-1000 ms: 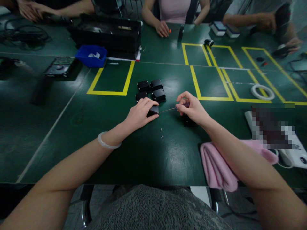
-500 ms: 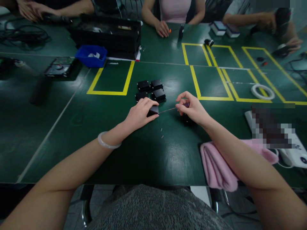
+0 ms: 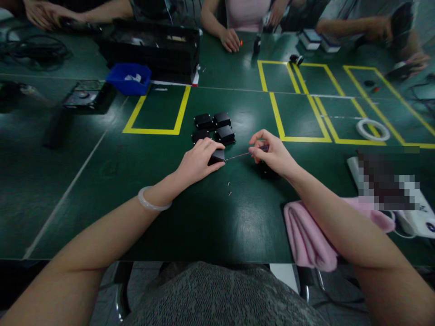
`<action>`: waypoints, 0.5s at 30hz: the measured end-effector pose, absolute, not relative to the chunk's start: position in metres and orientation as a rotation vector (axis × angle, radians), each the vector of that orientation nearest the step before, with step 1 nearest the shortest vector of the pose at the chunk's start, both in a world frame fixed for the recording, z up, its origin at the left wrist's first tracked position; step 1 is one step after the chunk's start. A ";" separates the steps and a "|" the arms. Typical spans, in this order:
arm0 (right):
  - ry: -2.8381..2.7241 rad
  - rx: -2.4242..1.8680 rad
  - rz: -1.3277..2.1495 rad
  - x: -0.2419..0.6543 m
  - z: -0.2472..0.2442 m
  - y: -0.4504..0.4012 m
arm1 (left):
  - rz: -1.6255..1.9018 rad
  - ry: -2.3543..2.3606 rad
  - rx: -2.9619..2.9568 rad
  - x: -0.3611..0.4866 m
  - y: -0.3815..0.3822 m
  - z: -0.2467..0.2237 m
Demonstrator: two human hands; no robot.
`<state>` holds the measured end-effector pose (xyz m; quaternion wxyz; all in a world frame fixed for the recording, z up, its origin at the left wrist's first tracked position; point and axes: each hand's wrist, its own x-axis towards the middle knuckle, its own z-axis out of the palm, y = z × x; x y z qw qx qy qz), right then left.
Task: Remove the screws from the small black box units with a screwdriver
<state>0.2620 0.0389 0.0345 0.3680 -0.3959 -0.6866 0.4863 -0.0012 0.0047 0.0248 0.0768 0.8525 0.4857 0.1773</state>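
My left hand (image 3: 200,160) is closed over a small black box (image 3: 217,157) on the green table, covering most of it. In my right hand (image 3: 268,151) is a screwdriver (image 3: 238,156), its thin shaft pointing left and its tip at the box's right side. My fingers partly hide the dark handle. Another black part (image 3: 267,171) lies under my right hand, mostly hidden. Just beyond my left hand, several similar black boxes (image 3: 224,134) sit grouped together. Nearer to me lie two small screws (image 3: 230,193).
A folded pink cloth (image 3: 311,240) lies under my right forearm, beside a white power strip (image 3: 423,217). Farther off are a roll of white tape (image 3: 373,130), a blue bin (image 3: 129,79) and a large black case (image 3: 149,54). Co-workers' hands (image 3: 231,40) are across the table.
My hands, the box and the screwdriver look unmoved. Across the table, a co-worker's other hand has come up holding something pale.
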 end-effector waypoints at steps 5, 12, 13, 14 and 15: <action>-1.763 -1.021 1.269 0.261 0.035 0.039 | 0.554 1.448 2.568 -0.001 0.005 0.023; -1.759 -1.020 1.262 0.261 0.034 0.039 | 0.544 1.447 2.562 -0.002 0.005 0.023; -1.764 -1.021 1.255 0.261 0.034 0.039 | 0.546 1.446 2.564 -0.002 0.005 0.024; -1.767 -1.024 1.250 0.261 0.034 0.039 | 0.548 1.445 2.565 -0.002 0.005 0.024; -1.767 -1.027 1.249 0.261 0.035 0.039 | 0.551 1.445 2.567 -0.002 0.005 0.024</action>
